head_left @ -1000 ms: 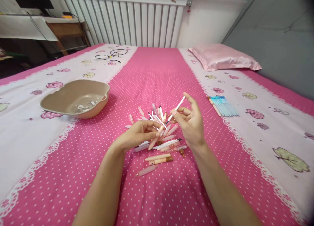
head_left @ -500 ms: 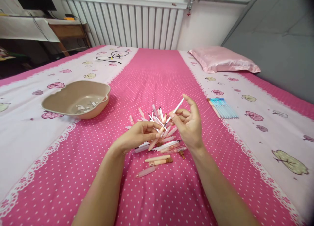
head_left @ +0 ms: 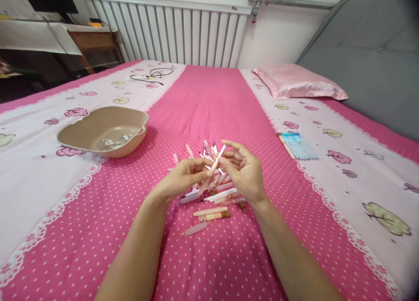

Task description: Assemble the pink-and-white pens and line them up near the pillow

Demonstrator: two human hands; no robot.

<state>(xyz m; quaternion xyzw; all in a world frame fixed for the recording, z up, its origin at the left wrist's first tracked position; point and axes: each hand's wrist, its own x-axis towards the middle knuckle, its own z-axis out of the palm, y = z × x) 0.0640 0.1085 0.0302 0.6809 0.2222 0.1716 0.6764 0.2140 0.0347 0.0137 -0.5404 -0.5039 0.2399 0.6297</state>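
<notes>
Pink dotted bedspread (head_left: pixel 209 100) under everything, tan bowl (head_left: pixel 131 149) off to our left. Our left hand (head_left: pixel 181 181) and right hand (head_left: pixel 246 173) both pinch one white pen (head_left: pixel 221 152), right above the pen pile (head_left: pixel 218 195).

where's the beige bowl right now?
Head view, left side: beige bowl on the bedspread's pale strip, left of and beyond the left hand and pen pile, short of the black cable.

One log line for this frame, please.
left hand: holds pink barrel | right hand: holds white refill | tips meet above pen pile | beige bowl: left of pile
</notes>
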